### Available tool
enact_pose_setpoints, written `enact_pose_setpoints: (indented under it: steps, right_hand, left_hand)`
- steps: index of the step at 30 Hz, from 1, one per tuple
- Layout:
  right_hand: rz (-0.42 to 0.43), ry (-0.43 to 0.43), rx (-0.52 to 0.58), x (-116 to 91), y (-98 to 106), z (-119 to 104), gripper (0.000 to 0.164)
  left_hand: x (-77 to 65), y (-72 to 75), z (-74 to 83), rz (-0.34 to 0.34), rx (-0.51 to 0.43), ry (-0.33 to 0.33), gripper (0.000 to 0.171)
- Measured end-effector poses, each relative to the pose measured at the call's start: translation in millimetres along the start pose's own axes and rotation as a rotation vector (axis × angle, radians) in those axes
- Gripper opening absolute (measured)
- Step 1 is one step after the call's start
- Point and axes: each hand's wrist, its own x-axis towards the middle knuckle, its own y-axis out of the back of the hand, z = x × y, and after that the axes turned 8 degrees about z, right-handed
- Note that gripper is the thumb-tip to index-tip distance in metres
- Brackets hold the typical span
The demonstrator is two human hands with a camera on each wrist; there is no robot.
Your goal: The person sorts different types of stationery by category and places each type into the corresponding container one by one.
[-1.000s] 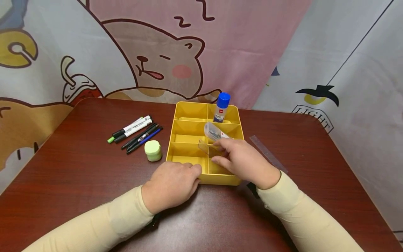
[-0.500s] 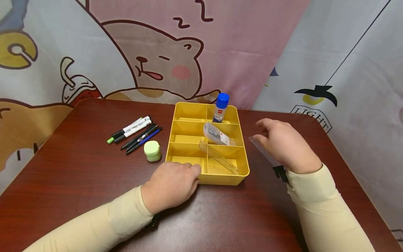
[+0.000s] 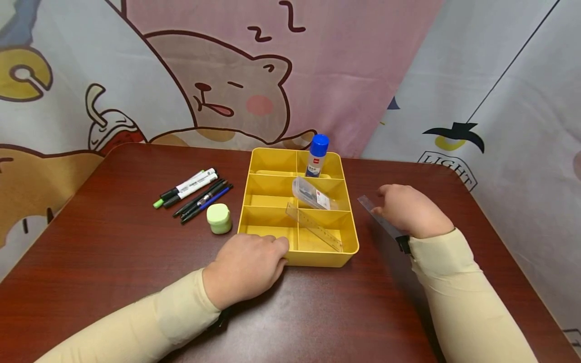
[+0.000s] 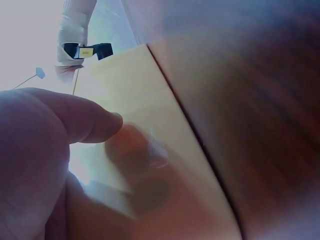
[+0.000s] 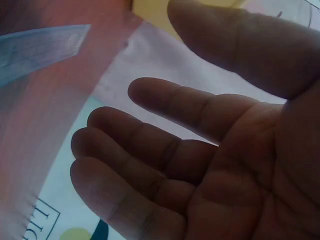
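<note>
My left hand (image 3: 247,267) grips the front wall of a yellow divided organizer box (image 3: 320,259). In the left wrist view its thumb (image 4: 95,120) lies against the wall's outer face. To the right of the box, my right hand (image 3: 413,210) is over a clear ruler (image 3: 365,202) on the table, hiding part of it. The right wrist view shows this hand's palm and loosely bent fingers (image 5: 150,145) with nothing in them, the ruler's end (image 5: 55,47) apart from them. A second clear ruler (image 3: 314,227) slants inside the box's front right compartment, one end over the divider.
A glue stick (image 3: 316,157) with a blue cap stands in the back right compartment, and a clear plastic case (image 3: 312,193) leans in the middle right one. Left of the box are a pale green container (image 3: 219,219), markers (image 3: 192,184) and several pens (image 3: 201,201).
My right hand has left the ruler in the box, moved right past the box's side, then lowered over the ruler on the table. My left hand stays at the front wall.
</note>
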Motion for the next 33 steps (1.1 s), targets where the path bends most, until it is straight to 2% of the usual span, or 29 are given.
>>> enact_pose_setpoints:
  steps: [6,12,15,26,33]
  right_hand:
    - [-0.023,-0.028,0.005,5,-10,5,0.054]
    - [-0.051,-0.027,0.044,10,-18,11,0.025]
    - [-0.061,-0.026,0.048,12,-23,12,0.019]
    - [-0.086,-0.014,0.03,14,-32,12,0.024]
    - [-0.083,-0.004,0.021,16,-36,12,0.017]
  left_hand:
    - [-0.2,-0.1,-0.1,-0.001,-0.001,-0.001,0.021]
    - [0.3,0.3,-0.2,-0.004,-0.005,0.001,0.021]
    - [0.6,0.5,-0.1,-0.006,-0.006,0.002,0.021]
    - [0.7,0.4,-0.2,-0.001,-0.007,-0.004,0.022]
    - [0.7,0.5,-0.2,-0.004,-0.003,0.0,0.021]
